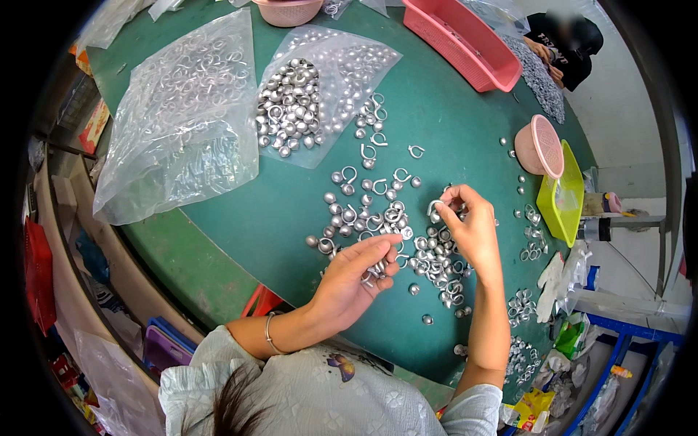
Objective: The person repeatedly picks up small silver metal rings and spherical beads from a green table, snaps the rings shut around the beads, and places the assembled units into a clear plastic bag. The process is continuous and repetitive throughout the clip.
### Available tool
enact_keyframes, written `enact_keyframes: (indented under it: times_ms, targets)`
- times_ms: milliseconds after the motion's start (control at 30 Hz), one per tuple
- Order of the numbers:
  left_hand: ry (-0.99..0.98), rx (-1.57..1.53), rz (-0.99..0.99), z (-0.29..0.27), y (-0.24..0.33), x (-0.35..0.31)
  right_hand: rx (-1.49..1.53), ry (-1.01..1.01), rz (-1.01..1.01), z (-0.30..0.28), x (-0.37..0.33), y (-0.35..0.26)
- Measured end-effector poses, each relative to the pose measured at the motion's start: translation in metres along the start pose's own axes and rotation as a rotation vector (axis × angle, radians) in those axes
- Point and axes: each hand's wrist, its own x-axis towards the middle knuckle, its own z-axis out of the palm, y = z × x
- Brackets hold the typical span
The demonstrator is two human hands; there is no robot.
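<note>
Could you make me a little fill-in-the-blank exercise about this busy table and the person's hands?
1. The tabletop is coloured ____.
2. The cupped hand, holding several small metal pieces, is the person's ____ one.
3. The pinching hand, nearer the round pink basket, is the ____ one.
4. The long basket across the table is coloured ____.

Missing words: green; left; right; pink.

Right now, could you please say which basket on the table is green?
The lime basket at the table's right, beside a round pink basket; the others are pink.
</note>
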Motion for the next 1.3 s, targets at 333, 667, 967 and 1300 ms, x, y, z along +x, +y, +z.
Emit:
enact_keyframes:
  times_ms: [333,667,967,1300]
  targets:
    - [-0.021,0.007,-0.003,-0.005,-0.002,0.001,0.360,0.039,0.058,-0.007,-0.013,0.015]
    - [-0.033,0.292,0.136,0.002,-0.007,0.009,0.599,0.012,0.221,0.003,-0.032,-0.002]
    - [-0.017,0.624,0.281,0.003,-0.012,0.013,0.912,-0.065,0.165,0.018,-0.063,-0.023]
    - [-0.076,0.817,0.220,0.006,0.001,0.005,0.777,-0.020,0.106,0.014,-0.078,-0.038]
